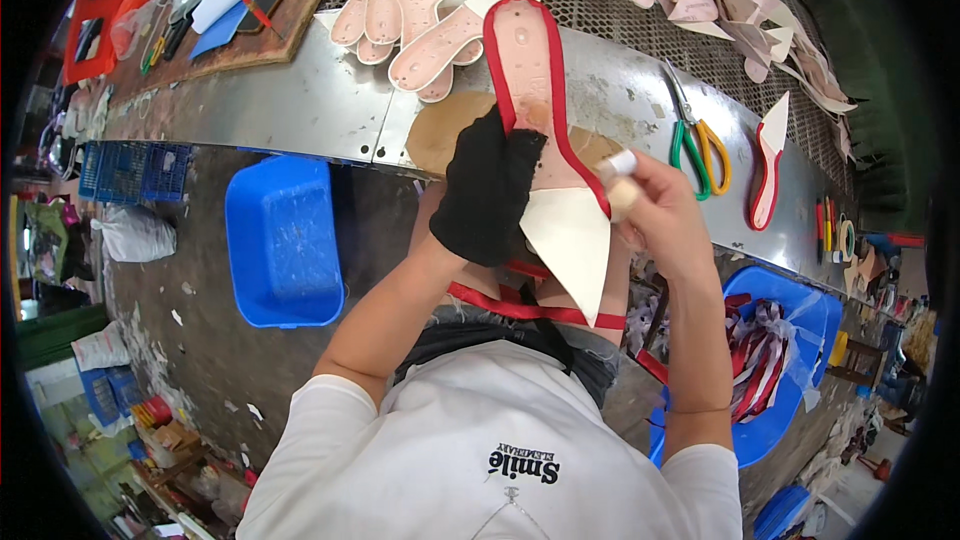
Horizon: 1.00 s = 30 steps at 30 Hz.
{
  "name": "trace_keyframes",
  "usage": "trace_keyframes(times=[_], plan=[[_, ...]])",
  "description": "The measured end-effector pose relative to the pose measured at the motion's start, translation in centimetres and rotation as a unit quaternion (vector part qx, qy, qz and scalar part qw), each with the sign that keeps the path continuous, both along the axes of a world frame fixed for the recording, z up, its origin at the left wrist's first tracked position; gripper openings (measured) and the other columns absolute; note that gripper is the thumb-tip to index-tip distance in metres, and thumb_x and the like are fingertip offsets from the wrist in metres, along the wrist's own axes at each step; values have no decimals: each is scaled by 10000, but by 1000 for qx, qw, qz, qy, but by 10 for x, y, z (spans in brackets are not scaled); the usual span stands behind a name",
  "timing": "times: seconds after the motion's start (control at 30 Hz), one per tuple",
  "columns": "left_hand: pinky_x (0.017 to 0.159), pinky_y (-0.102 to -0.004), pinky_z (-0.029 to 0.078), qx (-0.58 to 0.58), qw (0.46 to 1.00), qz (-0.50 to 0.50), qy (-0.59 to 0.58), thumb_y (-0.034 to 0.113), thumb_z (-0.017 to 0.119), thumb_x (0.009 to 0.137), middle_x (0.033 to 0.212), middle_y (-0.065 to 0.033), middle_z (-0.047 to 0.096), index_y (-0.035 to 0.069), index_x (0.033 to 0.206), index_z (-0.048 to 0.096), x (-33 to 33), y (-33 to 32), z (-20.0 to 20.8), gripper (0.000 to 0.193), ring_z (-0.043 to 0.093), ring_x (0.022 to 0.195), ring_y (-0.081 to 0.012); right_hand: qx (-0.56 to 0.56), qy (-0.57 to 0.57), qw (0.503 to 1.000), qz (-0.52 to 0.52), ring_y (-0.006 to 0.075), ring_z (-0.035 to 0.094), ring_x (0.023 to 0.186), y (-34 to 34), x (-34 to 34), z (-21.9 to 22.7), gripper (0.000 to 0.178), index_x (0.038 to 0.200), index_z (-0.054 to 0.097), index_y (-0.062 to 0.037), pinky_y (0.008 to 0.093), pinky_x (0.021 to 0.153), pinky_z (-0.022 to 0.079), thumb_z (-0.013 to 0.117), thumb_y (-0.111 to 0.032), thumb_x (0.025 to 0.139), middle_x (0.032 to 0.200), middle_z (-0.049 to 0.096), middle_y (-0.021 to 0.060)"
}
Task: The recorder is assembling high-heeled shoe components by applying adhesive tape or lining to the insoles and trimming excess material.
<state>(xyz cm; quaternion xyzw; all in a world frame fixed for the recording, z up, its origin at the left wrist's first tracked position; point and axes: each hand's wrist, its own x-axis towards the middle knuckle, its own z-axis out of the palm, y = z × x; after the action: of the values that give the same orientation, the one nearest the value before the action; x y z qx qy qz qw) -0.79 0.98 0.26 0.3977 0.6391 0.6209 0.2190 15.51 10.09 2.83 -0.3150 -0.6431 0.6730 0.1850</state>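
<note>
My left hand [487, 188], in a black glove, is closed around the middle of a shoe insole [520, 50] above my lap. The insole is pale pink with a pointed white toe facing me, and a red edging strip [566, 130] runs round its heel and sides. At the edge near the toe, my right hand [655, 210] pinches the red strip, with white and beige tape on its fingers; its fingertips are slightly blurred. More red strip [540, 312] lies across my lap. A finished-looking red-edged insole [769, 162] rests on the metal table at the right.
Scissors [697, 135] with green and yellow handles lie on the metal table [330, 105]. Unedged insoles [415, 15] are piled beyond my hands, and more pieces [700, 0] at the far right. A blue tub [283, 240] stands left; a blue basin [800, 380] holds red strips at right.
</note>
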Motion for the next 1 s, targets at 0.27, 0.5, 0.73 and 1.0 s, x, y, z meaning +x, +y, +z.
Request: trace_keyframes(times=[0.27, 0.5, 0.73, 1.0], plan=[[617, -373, 433, -4, 1000, -1, -1, 320, 500, 956, 700, -161, 604, -14, 961, 600, 7, 3, 6, 348, 581, 643, -271, 8, 1, 999, 42, 46, 545, 693, -9, 1, -6, 145, 899, 596, -10, 203, 623, 436, 662, -133, 861, 763, 591, -10], [611, -377, 439, -6, 998, -66, -6, 345, 507, 949, 702, -165, 611, -9, 947, 608, 12, 0, 1, 368, 587, 644, -295, 355, -36, 934, 6, 185, 482, 533, -4, -13, 7, 188, 721, 509, 12, 298, 492, 366, 688, -38, 752, 633, 469, 94], [600, -389, 439, -137, 972, -193, 2, 358, 562, 913, 670, -161, 605, 19, 876, 637, 6, -10, 6, 349, 597, 636, -303, 304, 31, 944, -126, 116, 414, 542, 1, -26, -5, 246, 709, 514, 0, 290, 493, 323, 597, -165, 871, 594, 458, 32], [607, -373, 453, -105, 965, -231, 66, 354, 593, 891, 686, -169, 618, 9, 832, 648, 0, -11, 15, 354, 587, 625, -306, 208, 0, 978, 1, 12, 366, 569, 41, -22, 29, 266, 755, 596, -28, 212, 490, 277, 586, -236, 921, 628, 460, -72]])
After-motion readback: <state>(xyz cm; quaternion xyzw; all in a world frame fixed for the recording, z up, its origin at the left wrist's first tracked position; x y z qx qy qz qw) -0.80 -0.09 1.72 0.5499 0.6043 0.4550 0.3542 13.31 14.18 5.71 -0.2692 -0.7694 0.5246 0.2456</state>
